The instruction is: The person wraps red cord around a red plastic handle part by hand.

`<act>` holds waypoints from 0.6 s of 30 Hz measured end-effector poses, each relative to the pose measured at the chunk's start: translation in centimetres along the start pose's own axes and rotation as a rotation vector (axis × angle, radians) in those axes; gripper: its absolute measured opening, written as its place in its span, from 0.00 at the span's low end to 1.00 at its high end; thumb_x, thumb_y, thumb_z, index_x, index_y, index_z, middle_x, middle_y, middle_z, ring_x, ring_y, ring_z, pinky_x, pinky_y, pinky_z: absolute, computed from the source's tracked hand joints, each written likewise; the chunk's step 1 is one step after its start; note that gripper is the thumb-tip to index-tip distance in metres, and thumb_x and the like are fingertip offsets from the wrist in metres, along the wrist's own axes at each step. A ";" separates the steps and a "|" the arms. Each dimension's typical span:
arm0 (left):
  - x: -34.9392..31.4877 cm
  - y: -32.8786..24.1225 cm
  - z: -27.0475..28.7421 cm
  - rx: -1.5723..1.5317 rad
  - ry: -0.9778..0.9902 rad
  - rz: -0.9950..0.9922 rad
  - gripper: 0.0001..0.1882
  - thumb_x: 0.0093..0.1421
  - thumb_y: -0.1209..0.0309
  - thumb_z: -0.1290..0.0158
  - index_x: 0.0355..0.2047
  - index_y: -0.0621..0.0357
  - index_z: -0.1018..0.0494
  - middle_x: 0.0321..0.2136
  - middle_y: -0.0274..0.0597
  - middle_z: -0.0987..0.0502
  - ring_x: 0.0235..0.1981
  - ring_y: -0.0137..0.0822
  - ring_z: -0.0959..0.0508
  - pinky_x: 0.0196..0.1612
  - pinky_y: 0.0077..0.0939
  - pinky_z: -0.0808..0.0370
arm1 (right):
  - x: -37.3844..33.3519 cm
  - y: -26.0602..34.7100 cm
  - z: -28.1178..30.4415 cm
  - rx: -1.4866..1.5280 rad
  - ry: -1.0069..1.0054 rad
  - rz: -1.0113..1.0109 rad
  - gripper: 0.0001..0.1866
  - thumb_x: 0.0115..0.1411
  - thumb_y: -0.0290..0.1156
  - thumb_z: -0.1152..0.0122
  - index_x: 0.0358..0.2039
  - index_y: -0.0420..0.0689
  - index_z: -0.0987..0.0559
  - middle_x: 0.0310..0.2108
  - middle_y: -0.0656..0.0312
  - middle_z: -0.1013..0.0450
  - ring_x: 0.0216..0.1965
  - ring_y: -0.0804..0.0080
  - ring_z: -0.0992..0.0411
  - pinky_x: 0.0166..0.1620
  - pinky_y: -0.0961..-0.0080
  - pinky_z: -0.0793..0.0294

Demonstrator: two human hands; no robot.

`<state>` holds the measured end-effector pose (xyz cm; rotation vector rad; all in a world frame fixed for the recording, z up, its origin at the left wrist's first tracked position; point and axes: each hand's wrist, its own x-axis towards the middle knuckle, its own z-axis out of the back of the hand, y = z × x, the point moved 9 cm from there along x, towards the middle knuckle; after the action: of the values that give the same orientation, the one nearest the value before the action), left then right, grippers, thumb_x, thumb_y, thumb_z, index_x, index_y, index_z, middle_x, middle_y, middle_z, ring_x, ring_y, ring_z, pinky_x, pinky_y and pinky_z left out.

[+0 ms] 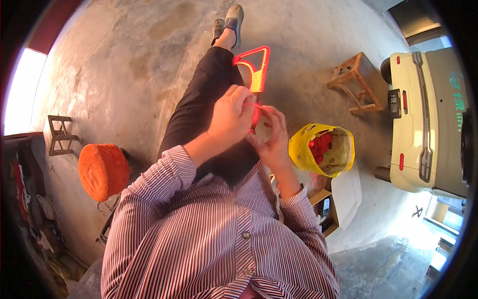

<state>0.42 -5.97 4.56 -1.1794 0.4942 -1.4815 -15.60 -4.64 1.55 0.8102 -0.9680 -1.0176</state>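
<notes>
1. The striped shirt (pixel 209 239) lies nearest the camera; its left cuff sits close to the work — a snag risk.
2. The left hand (pixel 230 118) and right hand (pixel 273 137) are pinched on the red cord (pixel 255 115) over the lap.
3. The red triangular frame (pixel 254 67) projects unsupported — a slipped grip likely loosens the yellow wrapping (pixel 257 80).

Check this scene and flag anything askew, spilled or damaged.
Nothing looks spilled or broken. The one odd thing is the wooden stool on the concrete floor, which seems tipped onto its side near the small car. Both hands, left hand and right hand, hold the red triangular frame normally.
</notes>
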 end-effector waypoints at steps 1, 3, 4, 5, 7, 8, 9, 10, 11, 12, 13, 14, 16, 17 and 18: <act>0.2 -0.2 -0.6 -0.171 0.059 0.071 0.03 0.61 0.77 0.50 0.35 0.63 0.28 0.26 0.43 0.26 0.27 0.37 0.25 0.30 0.31 0.27 | 0.0 0.9 0.3 0.021 -0.019 0.053 0.29 0.54 0.26 0.28 0.57 0.39 0.25 0.55 0.52 0.28 0.56 0.56 0.26 0.58 0.62 0.26; -1.0 3.0 -2.6 -0.735 0.116 0.619 0.05 0.62 0.76 0.52 0.34 0.63 0.26 0.27 0.40 0.24 0.25 0.32 0.27 0.28 0.27 0.30 | -0.3 1.3 1.9 0.121 -0.093 0.101 0.29 0.56 0.25 0.29 0.58 0.40 0.25 0.58 0.52 0.28 0.62 0.55 0.30 0.65 0.60 0.32; -2.2 3.3 -4.1 -1.064 0.148 0.825 0.06 0.63 0.76 0.53 0.33 0.62 0.26 0.27 0.39 0.23 0.25 0.29 0.28 0.27 0.26 0.32 | -0.7 -1.7 3.3 0.542 -0.227 -0.160 0.27 0.58 0.25 0.31 0.59 0.42 0.25 0.60 0.53 0.28 0.62 0.55 0.31 0.66 0.58 0.34; -2.2 3.5 -4.0 -0.968 0.156 0.803 0.09 0.65 0.73 0.54 0.31 0.62 0.25 0.29 0.36 0.23 0.25 0.26 0.31 0.29 0.22 0.35 | -1.9 -4.7 4.0 0.964 -0.326 -0.424 0.26 0.60 0.25 0.34 0.59 0.43 0.25 0.61 0.53 0.29 0.62 0.55 0.31 0.68 0.56 0.36; -2.7 4.3 -4.2 -0.732 0.251 0.780 0.09 0.65 0.71 0.52 0.30 0.61 0.25 0.29 0.37 0.23 0.25 0.26 0.31 0.31 0.21 0.34 | -2.1 -5.9 8.8 1.376 -0.369 -0.312 0.24 0.66 0.28 0.41 0.62 0.44 0.28 0.60 0.52 0.28 0.58 0.57 0.27 0.68 0.54 0.37; -2.8 4.6 -4.1 -0.646 0.274 0.732 0.10 0.65 0.70 0.52 0.29 0.61 0.25 0.29 0.37 0.23 0.25 0.27 0.31 0.32 0.21 0.34 | -2.4 -5.8 11.0 1.471 -0.254 -0.243 0.23 0.68 0.31 0.44 0.62 0.43 0.29 0.58 0.52 0.26 0.56 0.58 0.26 0.69 0.54 0.37; -4.4 6.1 -4.8 -0.495 0.355 0.909 0.13 0.66 0.67 0.49 0.26 0.60 0.26 0.28 0.37 0.23 0.26 0.27 0.31 0.34 0.21 0.34 | -3.0 -5.3 13.7 1.567 -0.125 -0.122 0.23 0.70 0.33 0.47 0.63 0.42 0.29 0.57 0.52 0.25 0.54 0.59 0.24 0.69 0.54 0.38; -4.8 6.6 -5.0 -0.516 0.351 0.930 0.14 0.66 0.65 0.49 0.25 0.60 0.27 0.27 0.37 0.23 0.27 0.28 0.30 0.35 0.21 0.33 | -3.6 -5.2 15.8 1.571 0.021 -0.069 0.22 0.70 0.35 0.48 0.62 0.42 0.29 0.53 0.52 0.23 0.52 0.60 0.23 0.66 0.55 0.34; -5.0 6.7 -5.5 -0.550 0.387 0.930 0.16 0.67 0.63 0.48 0.24 0.60 0.27 0.27 0.37 0.23 0.27 0.29 0.29 0.36 0.22 0.32 | -4.7 -5.1 17.6 1.596 0.145 -0.034 0.22 0.70 0.36 0.49 0.61 0.41 0.28 0.50 0.53 0.22 0.49 0.61 0.22 0.63 0.57 0.31; -5.5 7.1 -5.9 -0.542 0.433 0.972 0.18 0.68 0.61 0.48 0.23 0.60 0.27 0.26 0.37 0.23 0.28 0.29 0.28 0.36 0.22 0.31 | -7.0 -6.6 19.3 1.561 0.050 -0.151 0.21 0.70 0.36 0.48 0.60 0.41 0.27 0.45 0.55 0.22 0.44 0.63 0.23 0.55 0.60 0.26; -5.5 7.2 -6.1 -0.612 0.415 0.978 0.20 0.69 0.59 0.48 0.23 0.60 0.28 0.25 0.37 0.25 0.28 0.29 0.28 0.37 0.23 0.31 | -9.4 -7.2 20.4 1.571 0.012 -0.247 0.20 0.69 0.36 0.47 0.58 0.40 0.26 0.40 0.57 0.23 0.38 0.65 0.24 0.46 0.63 0.21; -5.9 7.6 -6.3 -0.637 0.405 1.027 0.22 0.69 0.56 0.48 0.22 0.59 0.29 0.24 0.36 0.26 0.28 0.29 0.28 0.38 0.23 0.30 | -13.7 -11.9 22.5 1.438 -0.571 -0.559 0.20 0.69 0.35 0.47 0.58 0.40 0.26 0.37 0.58 0.24 0.34 0.68 0.26 0.38 0.66 0.23; -6.1 8.2 -6.3 -0.612 0.398 1.067 0.25 0.71 0.53 0.49 0.21 0.58 0.30 0.23 0.35 0.28 0.29 0.30 0.28 0.39 0.24 0.29 | -21.3 -12.9 23.5 0.854 -0.733 -0.833 0.19 0.69 0.34 0.46 0.56 0.40 0.25 0.34 0.61 0.25 0.29 0.70 0.27 0.29 0.69 0.23; -6.0 8.5 -6.2 -0.562 0.403 1.055 0.26 0.71 0.51 0.50 0.22 0.58 0.30 0.22 0.35 0.29 0.29 0.30 0.27 0.39 0.25 0.29 | -23.0 -12.8 21.2 0.752 -0.495 -0.907 0.18 0.69 0.34 0.46 0.56 0.40 0.25 0.36 0.61 0.24 0.30 0.70 0.26 0.30 0.68 0.22; -5.9 8.7 -6.1 -0.511 0.410 1.043 0.27 0.71 0.49 0.50 0.22 0.58 0.31 0.22 0.35 0.29 0.30 0.31 0.26 0.40 0.26 0.28 | -24.2 -11.9 18.3 0.799 -0.231 -0.883 0.17 0.70 0.34 0.47 0.55 0.40 0.25 0.37 0.61 0.23 0.30 0.70 0.25 0.30 0.68 0.22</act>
<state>-1.25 -4.90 -7.47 -0.7382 1.5591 -0.6613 -41.38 12.28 -8.89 1.9243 -1.2643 -1.5039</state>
